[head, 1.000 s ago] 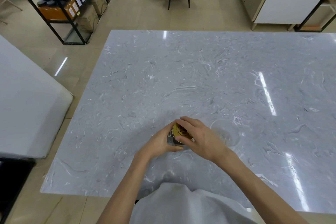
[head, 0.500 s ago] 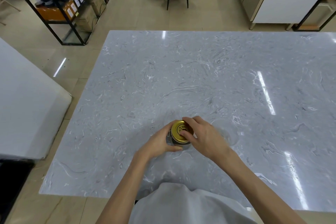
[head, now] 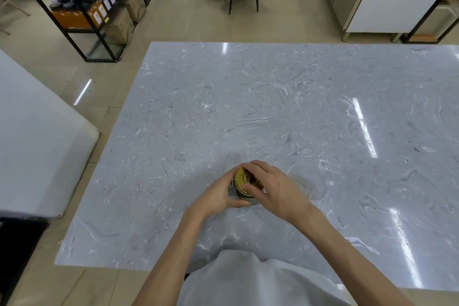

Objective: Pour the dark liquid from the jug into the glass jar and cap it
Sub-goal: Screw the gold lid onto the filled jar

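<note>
Head view showed the right hand (head: 275, 187) closed over a gold lid (head: 244, 180), fingers covering most of it. Opposite, the left hand (head: 218, 196) gripped the glass jar (head: 239, 194), whose contents were hard to make out under both palms. Just right of the right hand stood a clear glass vessel (head: 306, 185), nearly lost against the marble table (head: 248, 107). Ahead of the hands the tabletop lay open to its far edge; behind the wrists, the near edge.
</note>
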